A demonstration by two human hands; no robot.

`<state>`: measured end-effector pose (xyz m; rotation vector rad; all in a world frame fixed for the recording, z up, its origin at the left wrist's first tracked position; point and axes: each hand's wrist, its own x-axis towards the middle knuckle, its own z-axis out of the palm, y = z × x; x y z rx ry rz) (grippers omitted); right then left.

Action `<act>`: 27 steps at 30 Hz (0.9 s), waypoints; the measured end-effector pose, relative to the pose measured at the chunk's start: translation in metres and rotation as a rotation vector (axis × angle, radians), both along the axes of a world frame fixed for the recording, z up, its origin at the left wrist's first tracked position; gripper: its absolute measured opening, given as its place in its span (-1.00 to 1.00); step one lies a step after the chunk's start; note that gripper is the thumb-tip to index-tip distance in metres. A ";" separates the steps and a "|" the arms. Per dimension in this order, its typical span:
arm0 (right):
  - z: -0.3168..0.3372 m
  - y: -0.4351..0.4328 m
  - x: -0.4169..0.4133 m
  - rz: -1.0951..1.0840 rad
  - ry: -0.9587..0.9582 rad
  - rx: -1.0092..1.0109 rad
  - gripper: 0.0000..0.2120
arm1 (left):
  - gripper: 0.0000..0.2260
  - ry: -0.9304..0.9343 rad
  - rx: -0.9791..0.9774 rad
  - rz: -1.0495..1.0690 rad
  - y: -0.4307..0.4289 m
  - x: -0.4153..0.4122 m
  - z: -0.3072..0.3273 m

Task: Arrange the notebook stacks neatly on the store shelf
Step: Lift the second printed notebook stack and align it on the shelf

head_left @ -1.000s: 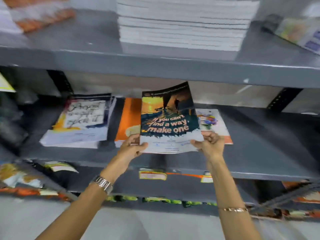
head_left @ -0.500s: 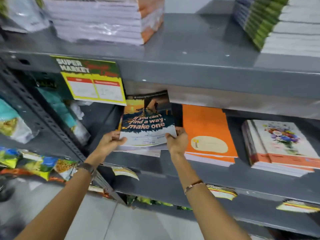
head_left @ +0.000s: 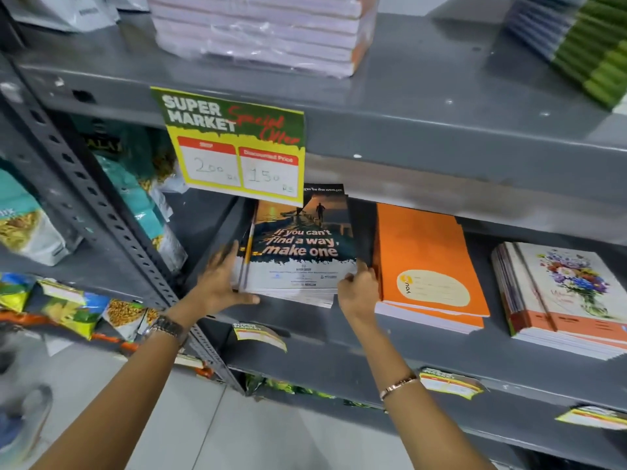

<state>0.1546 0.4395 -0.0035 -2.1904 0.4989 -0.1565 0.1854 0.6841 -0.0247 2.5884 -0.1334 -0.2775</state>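
Three notebook stacks lie side by side on the grey metal middle shelf (head_left: 441, 354): a dark-covered stack (head_left: 298, 252) lettered "If you can't find a way, make one", a plain orange stack (head_left: 427, 262) just beside it, and a floral-covered stack (head_left: 573, 293) farther right. The left hand (head_left: 220, 283), fingers spread open, presses flat against the dark stack's left edge; the right hand (head_left: 359, 290) pinches its near right corner. One yellow-and-green "Super Market" price card (head_left: 234, 144) hangs from the upper shelf (head_left: 441, 130), which carries two further stacks.
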 end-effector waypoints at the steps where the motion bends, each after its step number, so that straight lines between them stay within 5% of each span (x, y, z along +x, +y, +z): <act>1: -0.001 0.000 0.000 0.004 -0.004 -0.005 -0.67 | 0.09 0.009 -0.058 0.010 0.003 0.002 0.002; 13: -0.023 0.007 -0.018 0.147 -0.093 0.053 -0.66 | -0.10 0.032 -0.240 -0.049 0.031 0.019 0.004; 17: -0.027 0.015 -0.023 0.131 -0.095 0.074 -0.67 | -0.29 0.007 -0.187 -0.092 0.033 0.024 0.006; 27: -0.033 0.012 -0.031 0.184 -0.128 0.042 -0.58 | -0.38 -0.028 -0.041 -0.146 0.028 0.023 0.020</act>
